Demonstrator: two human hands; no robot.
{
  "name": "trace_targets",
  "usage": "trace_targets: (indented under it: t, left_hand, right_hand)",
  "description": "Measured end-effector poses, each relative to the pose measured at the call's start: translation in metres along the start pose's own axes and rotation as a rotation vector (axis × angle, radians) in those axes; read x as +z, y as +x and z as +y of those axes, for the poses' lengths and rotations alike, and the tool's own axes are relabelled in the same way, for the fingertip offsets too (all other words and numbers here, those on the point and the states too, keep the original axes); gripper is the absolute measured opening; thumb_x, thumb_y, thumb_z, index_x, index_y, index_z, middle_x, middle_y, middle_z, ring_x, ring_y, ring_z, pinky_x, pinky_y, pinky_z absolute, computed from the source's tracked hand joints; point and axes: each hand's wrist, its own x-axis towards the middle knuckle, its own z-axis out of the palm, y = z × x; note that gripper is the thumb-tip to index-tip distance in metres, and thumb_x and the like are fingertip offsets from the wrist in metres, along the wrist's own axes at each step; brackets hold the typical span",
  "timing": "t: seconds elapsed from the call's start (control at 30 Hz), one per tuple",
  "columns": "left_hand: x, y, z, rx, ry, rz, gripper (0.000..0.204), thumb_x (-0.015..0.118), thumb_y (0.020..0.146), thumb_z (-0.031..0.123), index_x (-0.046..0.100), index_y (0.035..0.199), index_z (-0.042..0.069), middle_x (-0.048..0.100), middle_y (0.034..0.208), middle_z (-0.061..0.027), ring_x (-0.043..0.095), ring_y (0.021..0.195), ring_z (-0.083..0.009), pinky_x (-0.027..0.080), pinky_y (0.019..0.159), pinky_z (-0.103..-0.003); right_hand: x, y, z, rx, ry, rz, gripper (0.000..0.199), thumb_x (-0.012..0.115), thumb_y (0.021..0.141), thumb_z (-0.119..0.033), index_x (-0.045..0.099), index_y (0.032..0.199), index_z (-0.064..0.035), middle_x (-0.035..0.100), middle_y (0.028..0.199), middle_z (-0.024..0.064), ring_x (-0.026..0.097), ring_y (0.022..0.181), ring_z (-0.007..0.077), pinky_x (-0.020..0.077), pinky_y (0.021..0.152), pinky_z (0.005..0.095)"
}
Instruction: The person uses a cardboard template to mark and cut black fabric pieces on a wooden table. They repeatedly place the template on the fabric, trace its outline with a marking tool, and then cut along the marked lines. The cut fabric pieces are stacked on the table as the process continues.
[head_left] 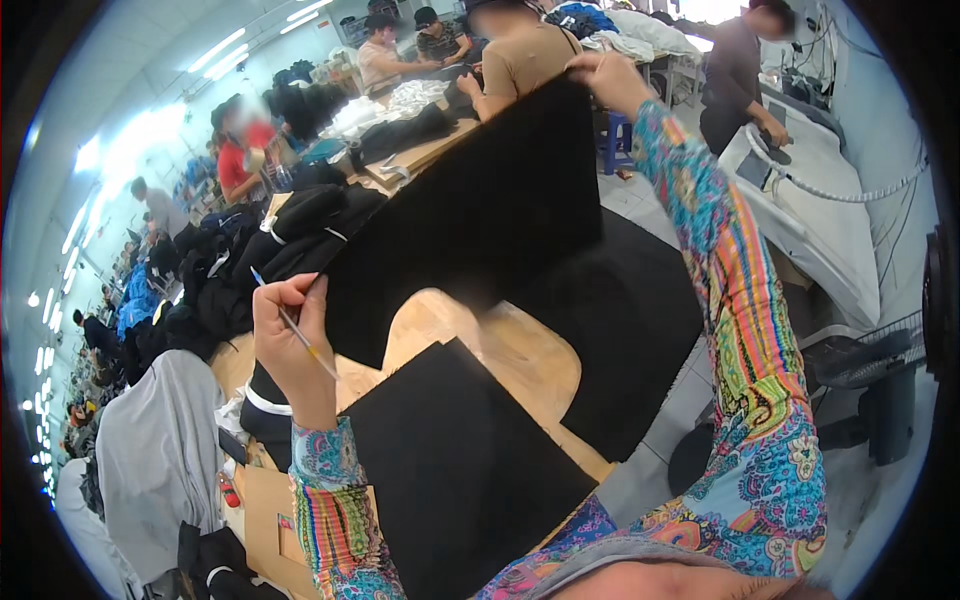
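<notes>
I hold a black fabric piece (pixel 490 185) up off the table, stretched slantwise between my hands. My right hand (pixel 612 82), raised far out on the right, pinches its upper corner. Lower on the left, my left hand (pixel 290 345) grips the opposite edge between thumb and fingers. A slim pen (pixel 291 322) also lies in that left hand, its blue end pointing up. Beneath the raised piece, a pale wooden board with a rounded outline (pixel 535 350) shows in part. One flat black piece (pixel 460 470) lies nearest me, and another black piece (pixel 640 340) spreads out at the right.
Tied black fabric bundles (pixel 310 215) are stacked at the left, beside a grey cloth heap (pixel 160 450). A cardboard piece (pixel 268 520) lies by my left forearm. A black fan (pixel 870 370) stands at right, near a white pressing table (pixel 820 190) where a person works. Other people work farther back.
</notes>
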Motion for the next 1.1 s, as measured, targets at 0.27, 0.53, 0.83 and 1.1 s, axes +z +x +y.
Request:
trace_targets:
  t: [0.27, 0.53, 0.83, 1.1]
  left_hand:
    - [0.075, -0.087, 0.002, 0.234, -0.057, -0.367, 0.015, 0.064, 0.075, -0.009, 0.053, 0.077, 0.002, 0.065, 0.086, -0.0122, 0.064, 0.075, -0.0193, 0.051, 0.063, -0.028]
    - [0.147, -0.223, -0.003, 0.23, -0.155, -0.687, 0.01, 0.058, 0.072, 0.0, 0.053, 0.077, 0.007, 0.051, 0.068, -0.0089, 0.053, 0.066, -0.0274, 0.044, 0.06, -0.038]
    - [0.155, -0.304, 0.015, 0.204, -0.27, -0.878, 0.011, 0.06, 0.071, 0.005, 0.052, 0.077, 0.008, 0.051, 0.067, -0.0059, 0.054, 0.067, -0.0233, 0.044, 0.061, -0.034]
    - [0.092, -0.276, 0.029, -0.004, -0.393, -0.901, 0.017, 0.068, 0.077, 0.014, 0.058, 0.083, 0.002, 0.061, 0.086, -0.013, 0.06, 0.079, -0.0282, 0.049, 0.069, -0.035]
  right_hand:
    - [-0.029, -0.066, 0.108, 0.103, -0.173, -0.089, 0.018, 0.057, 0.075, -0.016, 0.072, 0.086, -0.0165, 0.067, 0.094, 0.0061, 0.062, 0.09, 0.0259, 0.0466, 0.082, 0.0358]
    - [-0.001, -0.287, 0.176, 0.695, -0.54, -0.312, 0.021, 0.055, 0.077, -0.022, 0.073, 0.079, -0.0321, 0.062, 0.108, 0.002, 0.052, 0.107, 0.03, 0.0407, 0.09, 0.0442]
    - [-0.034, -0.391, 0.189, 0.808, -0.511, -0.303, 0.023, 0.059, 0.078, -0.013, 0.073, 0.084, -0.0302, 0.055, 0.123, -0.0015, 0.041, 0.12, 0.0307, 0.0317, 0.101, 0.0447]
    - [-0.029, -0.387, 0.169, 0.858, -0.71, -0.158, 0.03, 0.057, 0.076, -0.01, 0.067, 0.102, -0.0243, 0.053, 0.124, 0.0044, 0.04, 0.12, 0.0335, 0.0321, 0.102, 0.0447]
